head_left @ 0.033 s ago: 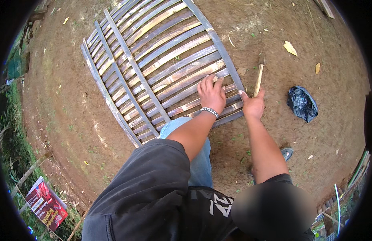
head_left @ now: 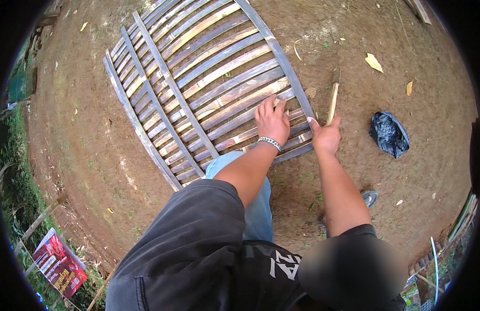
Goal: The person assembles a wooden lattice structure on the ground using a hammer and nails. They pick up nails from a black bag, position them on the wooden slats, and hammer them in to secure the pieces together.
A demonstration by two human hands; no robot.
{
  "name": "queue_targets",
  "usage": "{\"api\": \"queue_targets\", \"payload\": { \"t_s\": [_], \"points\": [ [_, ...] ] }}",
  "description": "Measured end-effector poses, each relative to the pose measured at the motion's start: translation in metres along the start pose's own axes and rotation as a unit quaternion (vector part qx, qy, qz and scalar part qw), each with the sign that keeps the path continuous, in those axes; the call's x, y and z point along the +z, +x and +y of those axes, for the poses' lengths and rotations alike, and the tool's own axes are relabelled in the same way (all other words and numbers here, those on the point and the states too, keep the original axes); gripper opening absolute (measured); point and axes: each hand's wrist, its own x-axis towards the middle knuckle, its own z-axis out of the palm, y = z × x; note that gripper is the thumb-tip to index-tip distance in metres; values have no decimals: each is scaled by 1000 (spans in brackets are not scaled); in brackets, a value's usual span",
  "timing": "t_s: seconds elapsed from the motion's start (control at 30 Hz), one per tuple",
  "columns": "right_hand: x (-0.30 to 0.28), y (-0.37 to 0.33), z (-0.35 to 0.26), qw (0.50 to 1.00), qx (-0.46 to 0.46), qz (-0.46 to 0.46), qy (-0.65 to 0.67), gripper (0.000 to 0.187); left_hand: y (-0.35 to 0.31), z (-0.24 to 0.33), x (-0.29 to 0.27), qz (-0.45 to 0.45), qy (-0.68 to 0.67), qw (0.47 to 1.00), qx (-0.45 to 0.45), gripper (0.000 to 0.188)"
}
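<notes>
A bamboo slat panel (head_left: 194, 136), with long crosspieces laid over its many strips, lies on the ground in front of me. My left hand (head_left: 271, 122), wearing a chain bracelet, rests on strips near the panel's right end. Its fingers are curled in, and a small pale bit shows at their tips; I cannot make out what it is. My right hand (head_left: 326, 136) is closed round a wooden-handled tool (head_left: 333, 103) with a dark end pointing away from me. The right thumb lies by the edge crosspiece (head_left: 287, 66). Only the tool's upper part shows; its kind is unclear.
A black plastic bag (head_left: 389, 134) sits on the bare soil to the right. Dry leaves (head_left: 373, 62) lie beyond it. My sandalled foot (head_left: 370, 198) is behind my right forearm. A red printed banner (head_left: 59, 263) stands by plants at lower left.
</notes>
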Motion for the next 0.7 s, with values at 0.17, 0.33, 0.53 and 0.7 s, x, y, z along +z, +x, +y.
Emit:
{"api": "queue_targets", "payload": {
  "t_s": [0.17,0.33,0.53,0.7],
  "points": [
    [2,3,3,1000,-1,5,-4,89,18,1,1,-22,42,999,-13,41],
    [11,11,14,999,-21,24,-21,91,31,1,8,-24,43,998,-38,37],
    [13,10,14,999,-27,21,-10,92,15,-6,17,-11,25,1000,-5,36],
    [19,14,17,998,-42,36,-9,94,14,-12,21,44,-18,999,14,32]
  ]
}}
